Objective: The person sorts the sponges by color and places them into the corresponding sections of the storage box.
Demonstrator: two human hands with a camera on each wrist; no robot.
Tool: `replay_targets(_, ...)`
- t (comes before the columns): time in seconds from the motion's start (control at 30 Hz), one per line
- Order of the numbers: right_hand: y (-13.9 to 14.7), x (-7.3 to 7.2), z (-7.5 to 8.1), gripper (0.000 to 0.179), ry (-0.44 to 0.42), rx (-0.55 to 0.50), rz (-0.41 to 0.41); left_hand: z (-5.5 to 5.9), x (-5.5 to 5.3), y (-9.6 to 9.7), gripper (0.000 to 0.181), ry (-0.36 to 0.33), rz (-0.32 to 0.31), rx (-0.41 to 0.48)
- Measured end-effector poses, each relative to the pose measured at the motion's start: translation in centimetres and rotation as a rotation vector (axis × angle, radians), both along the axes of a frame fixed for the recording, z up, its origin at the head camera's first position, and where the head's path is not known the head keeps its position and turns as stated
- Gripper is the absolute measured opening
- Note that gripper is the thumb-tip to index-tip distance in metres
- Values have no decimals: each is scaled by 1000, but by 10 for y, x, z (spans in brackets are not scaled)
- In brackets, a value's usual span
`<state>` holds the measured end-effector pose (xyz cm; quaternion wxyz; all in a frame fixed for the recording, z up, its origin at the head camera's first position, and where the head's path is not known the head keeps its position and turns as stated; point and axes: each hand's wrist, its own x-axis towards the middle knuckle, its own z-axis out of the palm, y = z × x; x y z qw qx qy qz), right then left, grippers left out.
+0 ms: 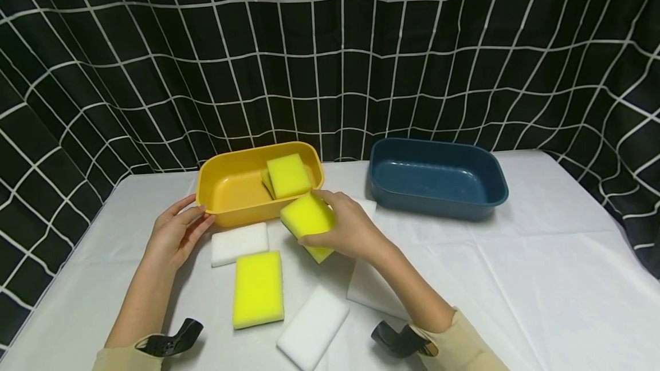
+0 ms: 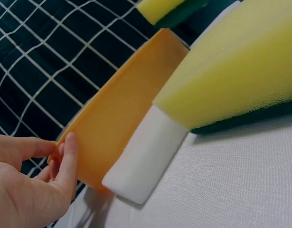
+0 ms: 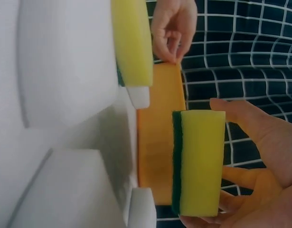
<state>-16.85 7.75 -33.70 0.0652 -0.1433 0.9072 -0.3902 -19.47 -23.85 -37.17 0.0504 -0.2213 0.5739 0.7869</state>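
My right hand (image 1: 350,225) grips a yellow sponge (image 1: 308,219) by its edges, just off the front right corner of the yellow plastic tub (image 1: 247,213). A dark green scouring layer on this held sponge (image 3: 200,164) shows in the right wrist view. With thumb and fingers, my left hand (image 1: 177,231) pinches the tub's left end at the rim; the left wrist view shows that hand (image 2: 36,180) at the tub's corner. Inside the tub, at its right side, a yellow sponge (image 1: 289,175) leans over another one, partly hidden.
Before the tub lie a white sponge (image 1: 239,244), another yellow sponge (image 1: 258,289) and a second white sponge (image 1: 313,328). More white pieces (image 1: 376,288) lie partly under the right forearm. A blue tub (image 1: 438,202) stands at the right, in front of a black gridded curtain (image 1: 330,73).
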Motion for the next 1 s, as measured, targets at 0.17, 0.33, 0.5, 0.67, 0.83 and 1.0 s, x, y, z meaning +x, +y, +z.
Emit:
replay_targets(0.17,-5,-2,6,88,0,-7,11,1,1,-1,67,-1,6,3)
replay_targets(0.33,-11,-6,12,88,7,-13,16,2,1,-1,66,-3,13,6)
replay_targets(0.5,-16,-10,18,87,26,-2,20,2,1,0,67,-11,14,9)
replay_targets(0.67,-24,-15,23,87,16,3,27,2,0,0,67,-11,15,10)
replay_targets(0.83,-32,-22,26,86,24,4,34,2,0,0,67,-11,16,16)
replay_targets(1.0,-39,-29,28,86,38,3,41,1,0,0,68,-14,20,15)
